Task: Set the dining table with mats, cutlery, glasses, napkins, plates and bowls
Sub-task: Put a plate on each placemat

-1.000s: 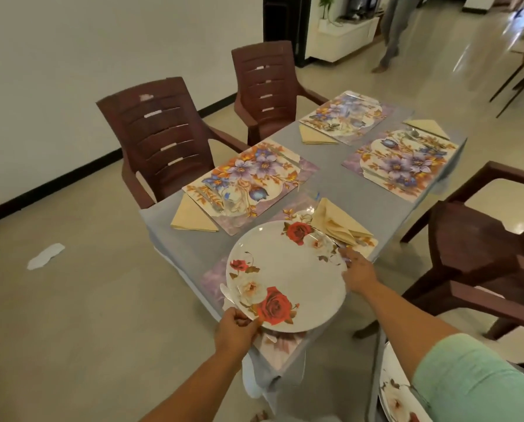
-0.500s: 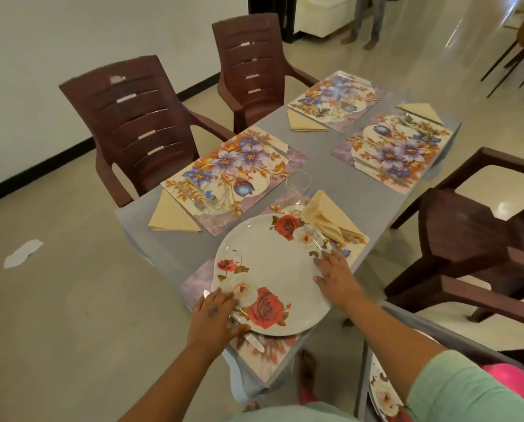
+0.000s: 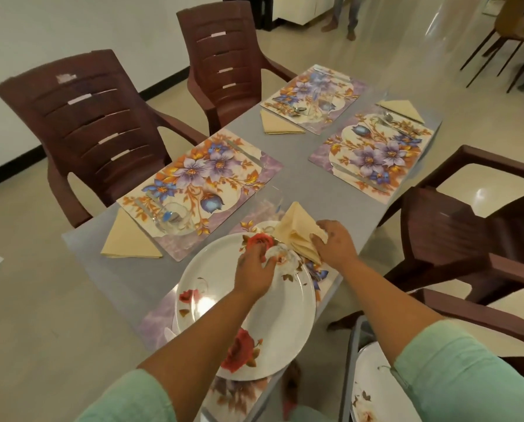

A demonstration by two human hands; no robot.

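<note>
1. Plate (image 3: 263, 318), white with red roses: lies on the near mat (image 3: 154, 318) at the worktop's (image 3: 297, 178) near end; the forearms cover part of it.
2. Left hand (image 3: 253, 271): over the plate's far rim, fingers curled toward a clear glass (image 3: 280, 257); whether it grips the glass cannot be told.
3. Right hand (image 3: 335, 246): pinches a folded yellow napkin (image 3: 298, 229) just beyond the plate.
4. Three flowered mats, e.g. left one (image 3: 200, 190): carry cutlery, hard to make out.
5. Tipped glass (image 3: 172, 219): on the left mat's near corner, beside another napkin (image 3: 126, 239).
6. Second plate (image 3: 367, 391): bottom right, cut off by the frame and a sleeve.
7. Brown chairs (image 3: 87, 123): at both sides.
</note>
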